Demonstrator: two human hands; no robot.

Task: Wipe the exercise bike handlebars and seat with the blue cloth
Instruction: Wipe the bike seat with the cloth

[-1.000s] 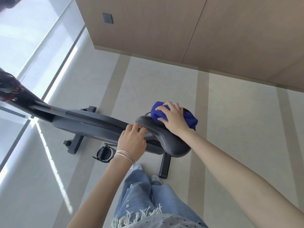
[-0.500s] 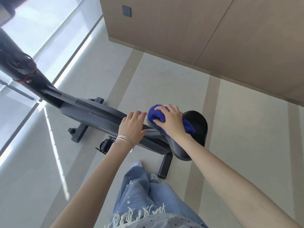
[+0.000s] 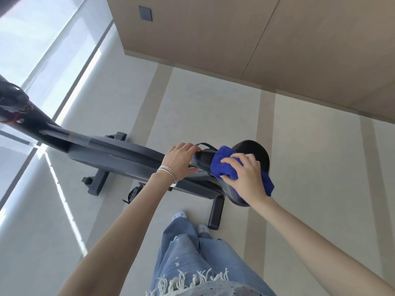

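The black bike seat (image 3: 255,152) sits at centre right, its wide end away from me. My right hand (image 3: 248,178) presses the bunched blue cloth (image 3: 224,167) onto the middle of the seat, with a tail of cloth hanging off the near side. My left hand (image 3: 181,161), silver bangles at the wrist, grips the narrow nose of the seat. The dark grey bike frame (image 3: 119,154) runs left from the seat to the black post (image 3: 19,112) at the left edge. The handlebars are out of frame.
The bike's floor stabiliser bars (image 3: 98,182) (image 3: 215,212) and a pedal (image 3: 133,194) lie below the frame. My jeans and shoes (image 3: 181,215) stand just in front of the rear bar. A window runs along the left, wood wall panels behind.
My right hand has slid the blue cloth toward the near side of the seat, uncovering the wide far end. My left hand has kept its hold on the seat nose. The view has shifted.
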